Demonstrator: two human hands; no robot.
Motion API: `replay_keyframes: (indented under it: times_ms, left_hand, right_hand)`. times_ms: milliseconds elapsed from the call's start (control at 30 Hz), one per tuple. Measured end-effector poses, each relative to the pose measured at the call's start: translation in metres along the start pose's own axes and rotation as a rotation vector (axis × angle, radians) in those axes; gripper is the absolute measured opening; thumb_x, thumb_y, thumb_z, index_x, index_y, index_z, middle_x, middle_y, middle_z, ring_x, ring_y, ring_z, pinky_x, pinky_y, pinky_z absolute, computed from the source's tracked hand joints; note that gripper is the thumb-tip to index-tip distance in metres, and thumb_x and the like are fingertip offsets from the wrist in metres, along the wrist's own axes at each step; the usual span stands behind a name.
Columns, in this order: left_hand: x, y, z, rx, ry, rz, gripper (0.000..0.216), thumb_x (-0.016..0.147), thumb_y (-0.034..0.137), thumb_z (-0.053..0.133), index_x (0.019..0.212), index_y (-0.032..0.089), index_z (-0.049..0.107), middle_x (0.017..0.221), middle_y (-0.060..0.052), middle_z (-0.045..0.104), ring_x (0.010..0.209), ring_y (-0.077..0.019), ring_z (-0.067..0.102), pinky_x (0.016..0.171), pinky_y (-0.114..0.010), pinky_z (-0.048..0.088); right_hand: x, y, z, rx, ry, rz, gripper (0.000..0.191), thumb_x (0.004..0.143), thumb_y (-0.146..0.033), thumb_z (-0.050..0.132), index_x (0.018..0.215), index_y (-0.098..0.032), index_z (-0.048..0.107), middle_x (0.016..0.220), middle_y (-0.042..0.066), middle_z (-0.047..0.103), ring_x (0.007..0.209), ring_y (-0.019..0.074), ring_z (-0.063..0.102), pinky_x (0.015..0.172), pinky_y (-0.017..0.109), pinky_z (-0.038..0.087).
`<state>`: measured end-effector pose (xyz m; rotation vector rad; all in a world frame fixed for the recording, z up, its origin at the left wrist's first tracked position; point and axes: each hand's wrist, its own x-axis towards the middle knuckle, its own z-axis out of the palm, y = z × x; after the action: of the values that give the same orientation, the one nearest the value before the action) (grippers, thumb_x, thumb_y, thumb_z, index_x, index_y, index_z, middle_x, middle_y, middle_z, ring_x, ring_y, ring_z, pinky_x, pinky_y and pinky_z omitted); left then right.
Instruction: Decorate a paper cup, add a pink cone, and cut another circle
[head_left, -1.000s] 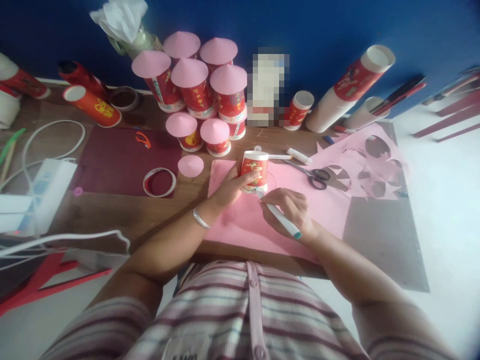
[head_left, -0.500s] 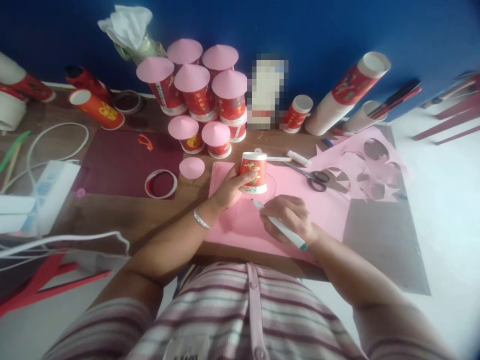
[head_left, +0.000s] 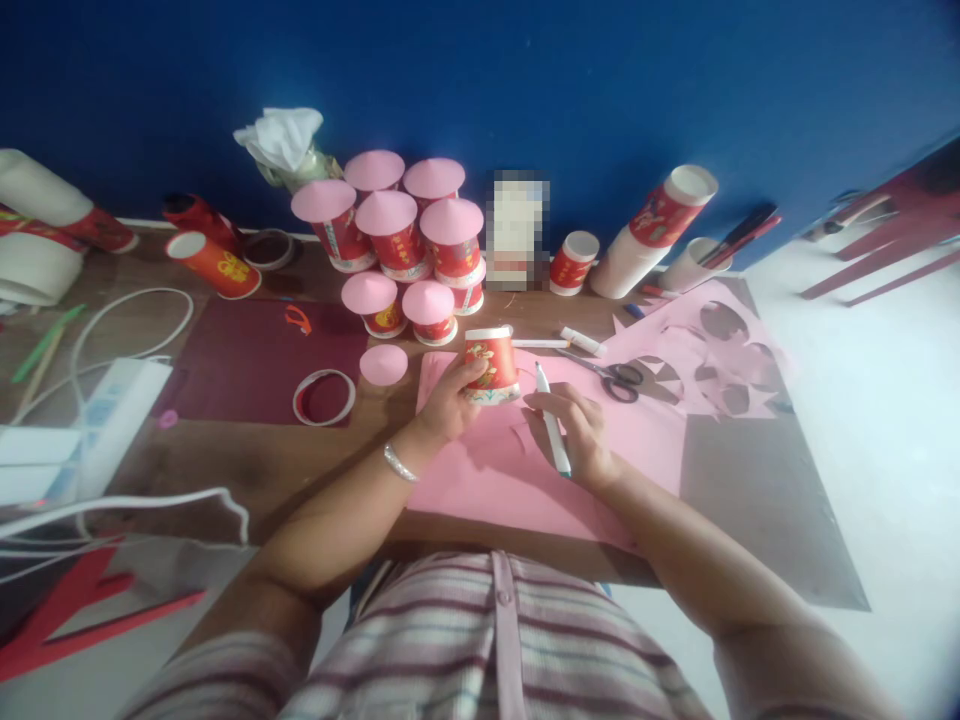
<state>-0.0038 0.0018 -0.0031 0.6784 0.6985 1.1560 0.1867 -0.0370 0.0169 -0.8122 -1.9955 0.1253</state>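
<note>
My left hand (head_left: pixel 450 400) is wrapped round a red paper cup (head_left: pixel 492 368) with a gold figure and a white band of coloured marks at its lower edge. The cup is held over a pink paper sheet (head_left: pixel 480 490). To its right, my right hand (head_left: pixel 576 428) grips a white marker pen (head_left: pixel 552 420), tip up and green end down. Pen and cup are apart. Part of a drawn curve shows on the sheet behind the cup. Scissors (head_left: pixel 621 382) with dark handles lie on the sheet's far right part.
Several red cups with pink cone tops (head_left: pixel 386 213) stand at the back. A flat pink cone (head_left: pixel 384 365) and a tape roll (head_left: pixel 324 397) lie left. Cut pink scraps (head_left: pixel 701 345), a glue stick (head_left: pixel 583 341) and a tall cup stack (head_left: pixel 652 232) are on the right. A power strip (head_left: pixel 124 420) sits far left.
The pen has swung from slanting left to nearly upright, its tip moving up and right away from the sheet. The cup has tilted slightly in my left hand. The whole view has shifted.
</note>
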Motion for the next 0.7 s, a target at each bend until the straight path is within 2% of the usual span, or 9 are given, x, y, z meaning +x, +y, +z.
replay_keyframes:
  times_ms: [67,267,500,567,700]
  left_hand:
    - [0.000,-0.001,-0.002,-0.019,-0.036,-0.003,0.027,0.083,0.043,0.079,0.100,0.022,0.076,0.091,-0.005,0.076,0.094,-0.0268,0.075,0.089,-0.044,0.061]
    - [-0.001,-0.001,-0.004,-0.049,0.022,0.012,0.020,0.083,0.037,0.082,0.093,0.021,0.075,0.087,-0.001,0.074,0.080,-0.0167,0.071,0.078,-0.031,0.057]
    - [-0.002,0.000,-0.001,-0.047,-0.031,0.015,0.013,0.089,0.034,0.078,0.095,0.023,0.074,0.100,-0.002,0.078,0.100,-0.0209,0.074,0.089,-0.033,0.056]
    - [-0.003,0.000,0.001,-0.020,-0.051,0.019,0.018,0.090,0.039,0.077,0.097,0.022,0.074,0.101,-0.004,0.079,0.107,-0.0238,0.073,0.094,-0.036,0.055]
    - [-0.005,-0.002,0.003,0.026,-0.078,-0.036,0.040,0.084,0.051,0.082,0.112,0.023,0.074,0.108,-0.005,0.079,0.111,-0.0260,0.073,0.100,-0.040,0.054]
  right_hand:
    - [-0.001,0.003,0.002,-0.025,-0.005,0.003,0.031,0.096,-0.012,0.065,0.125,-0.021,0.060,0.086,0.004,0.066,0.072,0.0186,0.066,0.063,0.029,0.054]
    - [-0.004,0.008,0.007,-0.070,0.006,-0.018,0.027,0.097,-0.015,0.067,0.123,-0.021,0.061,0.089,0.006,0.067,0.076,0.0194,0.066,0.065,0.030,0.055]
    - [-0.004,0.011,0.006,-0.107,0.017,-0.007,0.024,0.097,-0.011,0.065,0.119,-0.021,0.066,0.087,0.003,0.065,0.073,0.0166,0.064,0.064,0.027,0.054]
    - [-0.004,0.011,0.006,-0.116,0.026,-0.018,0.023,0.098,-0.011,0.065,0.119,-0.020,0.066,0.086,0.003,0.065,0.072,0.0164,0.064,0.064,0.027,0.054]
    - [-0.006,0.013,0.006,-0.115,0.029,-0.017,0.025,0.097,-0.011,0.065,0.120,-0.021,0.066,0.089,0.004,0.067,0.076,0.0172,0.066,0.066,0.028,0.055]
